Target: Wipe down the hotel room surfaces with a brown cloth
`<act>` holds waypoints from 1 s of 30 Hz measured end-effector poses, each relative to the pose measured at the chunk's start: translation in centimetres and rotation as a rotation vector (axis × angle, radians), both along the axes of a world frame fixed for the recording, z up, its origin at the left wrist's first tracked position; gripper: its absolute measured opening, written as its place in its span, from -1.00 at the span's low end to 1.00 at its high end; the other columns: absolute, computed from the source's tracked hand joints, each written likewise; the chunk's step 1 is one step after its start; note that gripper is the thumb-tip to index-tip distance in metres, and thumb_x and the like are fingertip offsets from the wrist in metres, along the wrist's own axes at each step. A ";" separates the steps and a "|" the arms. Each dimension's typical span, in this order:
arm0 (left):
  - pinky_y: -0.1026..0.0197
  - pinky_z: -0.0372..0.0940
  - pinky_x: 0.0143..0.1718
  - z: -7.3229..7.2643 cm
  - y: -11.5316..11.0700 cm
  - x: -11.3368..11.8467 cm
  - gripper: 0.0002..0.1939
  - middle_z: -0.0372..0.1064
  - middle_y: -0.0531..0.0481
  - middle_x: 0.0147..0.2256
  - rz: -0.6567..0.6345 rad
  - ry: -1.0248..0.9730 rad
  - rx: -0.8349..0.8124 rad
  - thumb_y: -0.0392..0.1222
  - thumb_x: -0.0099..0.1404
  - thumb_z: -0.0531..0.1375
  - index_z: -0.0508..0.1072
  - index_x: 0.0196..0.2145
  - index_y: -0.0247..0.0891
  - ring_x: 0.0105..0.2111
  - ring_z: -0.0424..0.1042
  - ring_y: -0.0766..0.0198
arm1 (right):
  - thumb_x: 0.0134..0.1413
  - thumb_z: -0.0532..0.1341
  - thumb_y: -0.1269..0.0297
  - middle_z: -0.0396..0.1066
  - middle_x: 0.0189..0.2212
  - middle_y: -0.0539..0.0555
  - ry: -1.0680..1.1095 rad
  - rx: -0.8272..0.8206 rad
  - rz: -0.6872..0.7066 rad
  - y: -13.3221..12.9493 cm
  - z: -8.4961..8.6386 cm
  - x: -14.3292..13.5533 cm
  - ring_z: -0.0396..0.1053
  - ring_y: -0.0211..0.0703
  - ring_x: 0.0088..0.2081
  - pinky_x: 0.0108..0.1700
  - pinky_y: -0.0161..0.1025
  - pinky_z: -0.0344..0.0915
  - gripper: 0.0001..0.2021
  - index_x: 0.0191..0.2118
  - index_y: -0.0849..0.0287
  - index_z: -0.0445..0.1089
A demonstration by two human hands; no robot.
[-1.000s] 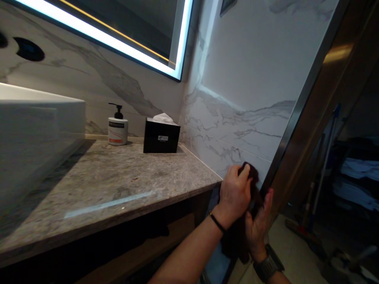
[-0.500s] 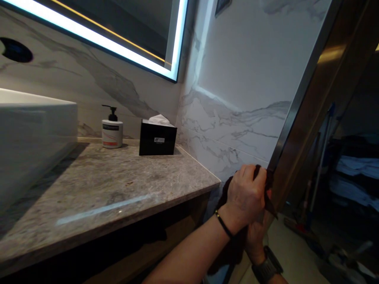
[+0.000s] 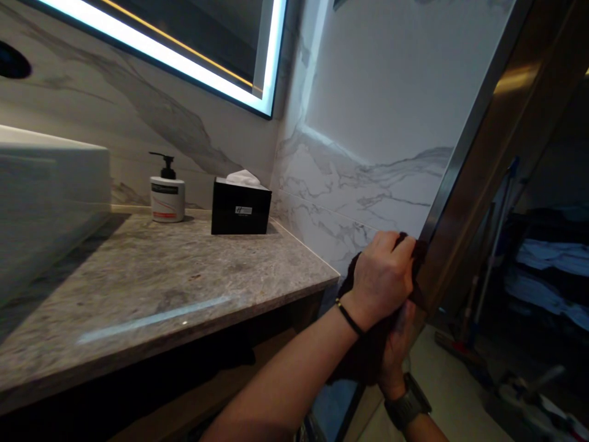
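Note:
My left hand (image 3: 381,279), with a black bracelet at the wrist, is closed on a dark maroon cloth (image 3: 361,362). It presses the cloth against the metal-edged door frame (image 3: 444,202), just past the corner of the stone counter. Below it, my right hand (image 3: 396,347), wearing a watch, grips the same cloth; its fingers are partly hidden by the cloth. The cloth hangs down between both hands, below the counter's level.
On the stone counter (image 3: 193,276) stand a white pump bottle (image 3: 168,199), a black tissue box (image 3: 240,209) and a white basin (image 3: 50,196). A lit mirror (image 3: 207,37) hangs above. Beyond the doorway are a long-handled tool (image 3: 492,258) and folded white linen (image 3: 552,261).
My left hand has moved slightly up along the door frame with the cloth. My right hand has shifted up a little below it. The camera view has shifted slightly.

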State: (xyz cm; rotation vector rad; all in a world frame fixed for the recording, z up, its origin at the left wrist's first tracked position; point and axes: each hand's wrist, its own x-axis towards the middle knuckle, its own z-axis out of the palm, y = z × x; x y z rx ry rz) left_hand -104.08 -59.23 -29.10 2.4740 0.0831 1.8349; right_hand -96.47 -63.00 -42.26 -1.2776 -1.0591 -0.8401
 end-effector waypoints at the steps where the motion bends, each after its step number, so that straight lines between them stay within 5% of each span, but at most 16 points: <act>1: 0.12 0.34 -0.06 0.2 0.0 0.0 -0.74 0.31 -0.15 -0.12 -0.006 -0.015 0.000 -0.30 0.34 0.02 0.38 -0.05 -0.31 -0.08 0.31 0.17 | 0.28 -0.02 0.04 -0.02 0.24 0.36 -0.008 -0.013 -0.012 0.0 0.0 0.0 -0.04 0.18 0.25 0.18 0.31 -0.01 -0.40 0.32 0.21 -0.11; 7: 0.16 0.38 -0.21 -3.6 -0.6 -1.2 -0.73 0.35 -0.15 -0.20 -0.027 0.072 -0.040 -0.33 0.31 0.04 0.37 -0.05 -0.35 -0.19 0.34 0.19 | 0.31 -0.05 0.07 -0.07 0.26 0.34 0.002 0.041 0.013 0.1 -0.1 0.1 -0.03 0.17 0.25 0.19 0.31 -0.03 -0.40 0.35 0.17 -0.20; 13: 0.10 0.36 -0.06 0.4 -0.2 0.1 -0.76 0.33 -0.14 -0.14 -0.035 -0.021 -0.014 -0.30 0.34 0.03 0.39 -0.08 -0.30 -0.09 0.32 0.18 | 0.32 -0.05 0.07 -0.02 0.24 0.36 -0.108 -0.019 -0.082 0.1 -0.9 0.6 0.00 0.20 0.24 0.13 0.30 0.08 -0.38 0.36 0.21 -0.22; 18: 0.14 0.39 -0.15 -2.8 -0.3 -0.9 -0.72 0.36 -0.15 -0.15 -0.047 0.046 -0.046 -0.31 0.34 0.02 0.36 -0.02 -0.32 -0.16 0.35 0.19 | 0.31 -0.03 0.12 -0.10 0.29 0.27 0.008 0.035 0.048 0.3 -0.7 0.3 -0.05 0.13 0.27 0.22 0.29 -0.05 -0.40 0.36 0.13 -0.21; 25: 0.12 0.36 -0.07 -0.2 0.0 -0.3 -0.75 0.34 -0.14 -0.14 -0.025 -0.029 -0.064 -0.30 0.33 0.03 0.39 -0.07 -0.30 -0.09 0.33 0.18 | 0.30 -0.02 0.06 -0.05 0.26 0.34 -0.026 -0.008 -0.039 0.4 -0.8 0.8 -0.05 0.19 0.25 0.17 0.32 0.03 -0.39 0.34 0.19 -0.16; 30: 0.16 0.38 -0.18 -3.2 -0.4 -1.0 -0.74 0.36 -0.14 -0.20 -0.044 0.057 -0.078 -0.33 0.32 0.03 0.39 -0.07 -0.33 -0.19 0.35 0.19 | 0.33 -0.12 0.17 -0.05 0.27 0.27 0.093 0.050 0.071 0.6 -0.8 0.7 0.00 0.09 0.25 0.20 0.28 0.02 -0.47 0.35 0.13 -0.18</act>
